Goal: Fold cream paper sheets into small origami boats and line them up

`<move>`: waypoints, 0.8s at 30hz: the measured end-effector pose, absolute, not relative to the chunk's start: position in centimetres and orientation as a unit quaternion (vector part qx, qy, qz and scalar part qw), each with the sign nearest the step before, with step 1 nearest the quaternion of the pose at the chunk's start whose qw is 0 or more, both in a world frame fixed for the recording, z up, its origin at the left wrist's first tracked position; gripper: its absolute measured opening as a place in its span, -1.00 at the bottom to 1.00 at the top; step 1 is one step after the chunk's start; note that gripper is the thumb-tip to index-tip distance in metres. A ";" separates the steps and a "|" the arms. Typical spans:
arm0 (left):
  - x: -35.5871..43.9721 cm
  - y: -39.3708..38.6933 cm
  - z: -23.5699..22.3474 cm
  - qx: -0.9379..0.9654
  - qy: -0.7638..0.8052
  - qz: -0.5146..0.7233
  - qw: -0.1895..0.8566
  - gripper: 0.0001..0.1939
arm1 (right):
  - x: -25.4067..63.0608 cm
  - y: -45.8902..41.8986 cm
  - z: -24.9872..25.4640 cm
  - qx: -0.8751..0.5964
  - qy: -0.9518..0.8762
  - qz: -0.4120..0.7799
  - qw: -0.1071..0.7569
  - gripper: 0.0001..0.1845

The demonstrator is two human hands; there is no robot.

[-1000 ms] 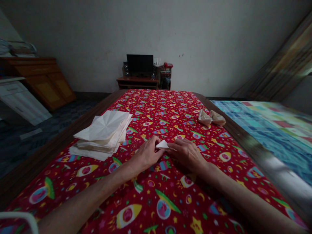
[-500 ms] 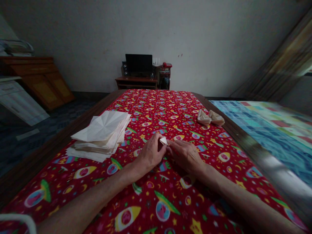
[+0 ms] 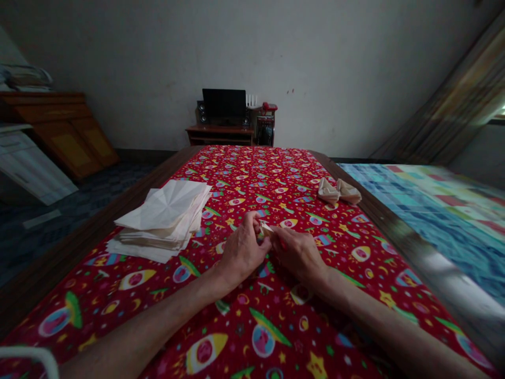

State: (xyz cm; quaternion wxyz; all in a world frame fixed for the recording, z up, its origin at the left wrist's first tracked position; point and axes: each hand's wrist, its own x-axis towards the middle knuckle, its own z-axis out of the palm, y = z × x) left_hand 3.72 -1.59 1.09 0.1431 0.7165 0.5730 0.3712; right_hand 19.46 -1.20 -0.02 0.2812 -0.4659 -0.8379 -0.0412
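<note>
Both hands meet over the middle of a red patterned tablecloth (image 3: pixel 221 337). Between them is a small folded piece of paper (image 3: pixel 265 228), off-white and mostly covered by fingers. My left hand (image 3: pixel 245 246) pinches its left side with thumb and forefinger. From the right, my right hand (image 3: pixel 299 251) grips the other side, fingers closed and partly hidden. To the left lies a stack of creased paper sheets (image 3: pixel 165 208), the top one marked with fold lines fanning from its centre. Two folded paper shapes (image 3: pixel 329 191) sit close together at the right.
The table's dark wooden edge (image 3: pixel 379 218) runs along the right, with a bed under a colourful sheet (image 3: pixel 418 210) beyond it. A monitor (image 3: pixel 224 104) stands on a low desk past the far end. Wooden cabinets (image 3: pixel 74 131) stand at the left. A white curved bar (image 3: pixel 31 352) shows at the bottom left.
The folded paper has turned in my fingers and shows less of its white face. Both hands stay close together at nearly the same spot, shifting slightly.
</note>
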 end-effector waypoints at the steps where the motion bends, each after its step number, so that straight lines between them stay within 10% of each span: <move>1: 3.8 -1.6 1.1 0.708 0.585 0.363 0.159 -0.50 | 19.4 -1.3 0.0 -0.466 -0.834 -0.034 0.293 -0.77; 11: 3.0 -1.0 0.5 0.728 0.540 0.372 0.199 -0.61 | 19.4 -2.4 1.7 -0.528 -0.782 0.113 0.311 -0.79; 24: 1.6 -1.2 1.0 0.812 0.518 0.261 0.060 -0.89 | 20.3 -1.1 0.1 -0.475 -0.837 -0.009 0.271 -0.76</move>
